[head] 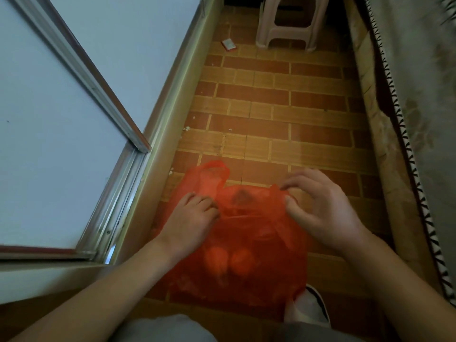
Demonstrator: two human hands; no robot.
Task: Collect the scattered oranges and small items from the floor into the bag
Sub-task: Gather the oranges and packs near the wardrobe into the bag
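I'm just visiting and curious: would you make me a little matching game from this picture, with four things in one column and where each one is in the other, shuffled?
Things:
1. round orange fruits
2. small red-and-white flat packet
3. pale plastic stool
4. right hand

Places:
A. far end of the tiled floor, beside the packet
B. inside the thin red plastic bag
C. pinching the bag's right rim
D. on the floor near the left wall, by the stool

Pairs: 1-B, 2-D, 3-A, 4-C
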